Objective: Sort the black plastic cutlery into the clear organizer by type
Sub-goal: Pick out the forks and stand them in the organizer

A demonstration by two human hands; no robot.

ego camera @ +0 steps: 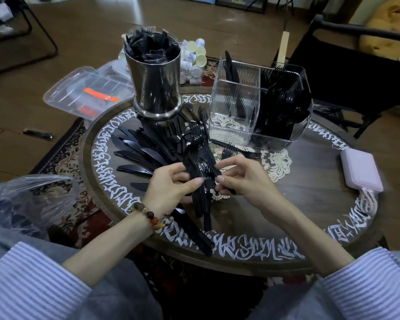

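Forks (195,158) are gathered in a nested stack above the round worktop (310,204), and the left hand (171,183) holds this stack around the handles, its grip curled tight. The right hand (243,179) pinches one more fork (211,168) and brings it to the stack. To do it well, I think the tines should face one way before the bundle goes into the clear organizer (259,105), which stands behind, well apart.

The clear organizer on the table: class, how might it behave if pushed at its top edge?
The clear organizer probably tips rather than slides: it stands tall. Forks and spoons crowd its right side, likely weighting it unevenly.
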